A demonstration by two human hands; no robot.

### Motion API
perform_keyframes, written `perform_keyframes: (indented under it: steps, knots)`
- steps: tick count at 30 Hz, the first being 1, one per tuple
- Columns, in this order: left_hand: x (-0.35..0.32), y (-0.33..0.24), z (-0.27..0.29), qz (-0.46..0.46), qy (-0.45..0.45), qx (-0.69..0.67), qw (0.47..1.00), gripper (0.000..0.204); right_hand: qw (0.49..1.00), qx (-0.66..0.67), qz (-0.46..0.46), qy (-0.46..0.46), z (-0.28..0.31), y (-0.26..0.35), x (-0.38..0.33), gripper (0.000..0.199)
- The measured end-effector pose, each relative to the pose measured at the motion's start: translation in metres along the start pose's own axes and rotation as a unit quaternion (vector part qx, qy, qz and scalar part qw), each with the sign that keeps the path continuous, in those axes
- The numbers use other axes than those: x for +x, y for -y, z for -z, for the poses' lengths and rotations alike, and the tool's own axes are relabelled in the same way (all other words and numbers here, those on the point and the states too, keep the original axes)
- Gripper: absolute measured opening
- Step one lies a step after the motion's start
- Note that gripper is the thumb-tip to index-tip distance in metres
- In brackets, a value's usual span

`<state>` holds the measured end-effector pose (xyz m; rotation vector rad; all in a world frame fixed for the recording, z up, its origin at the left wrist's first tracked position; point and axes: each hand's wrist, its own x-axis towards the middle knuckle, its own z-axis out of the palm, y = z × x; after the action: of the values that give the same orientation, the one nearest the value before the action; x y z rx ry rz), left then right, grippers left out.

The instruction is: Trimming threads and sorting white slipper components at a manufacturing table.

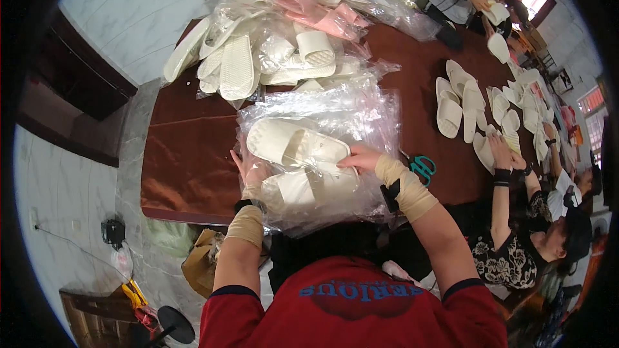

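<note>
A pair of white slippers lies over a stack of clear plastic bags (377, 113) at the near edge of the table. The upper slipper (271, 140) rests tilted across the lower slipper (298, 187), which is partly under clear film. My right hand (362, 158) is closed on the right end of the upper slipper, thumb on top. At the left side of the pair is my left hand (255, 171), its fingers apart and partly covered by the plastic. Tan wraps cover both my wrists.
A heap of bagged white slippers (236, 67) and pink slippers (300, 1) fills the far side of the brown-covered table (187, 174). Teal-handled scissors (422, 169) lie right of my right wrist. Loose white slippers (449, 108) lie farther right, where a co-worker's hands (503, 153) press on some.
</note>
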<state>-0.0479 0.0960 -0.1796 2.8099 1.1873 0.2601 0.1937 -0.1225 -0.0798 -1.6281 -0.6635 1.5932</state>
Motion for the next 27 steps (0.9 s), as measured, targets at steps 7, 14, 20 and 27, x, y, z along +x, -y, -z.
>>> perform_keyframes:
  steps: [7, 14, 20, 27]
  knots:
    - [-0.01, -0.005, 0.017, 0.002, 0.01, -0.028, 1.0, 0.051, 0.995, -0.062, 0.052, -0.052, -0.018, 0.01, 0.004, 0.047]
    - [-0.005, -0.001, 0.011, -0.002, -0.135, -0.013, 0.991, 0.045, 0.988, -0.021, 0.128, -0.089, 0.015, -0.028, 0.019, 0.043]
    - [0.01, 0.063, 0.053, 0.016, -0.073, -0.543, 0.836, 0.039, 0.98, 0.015, 0.121, -0.155, 0.013, -0.053, 0.038, 0.043]
    - [-0.05, -0.034, 0.035, -0.044, -0.024, -0.095, 0.994, 0.06, 0.96, -0.038, 0.185, -0.206, 0.003, -0.037, 0.022, 0.047]
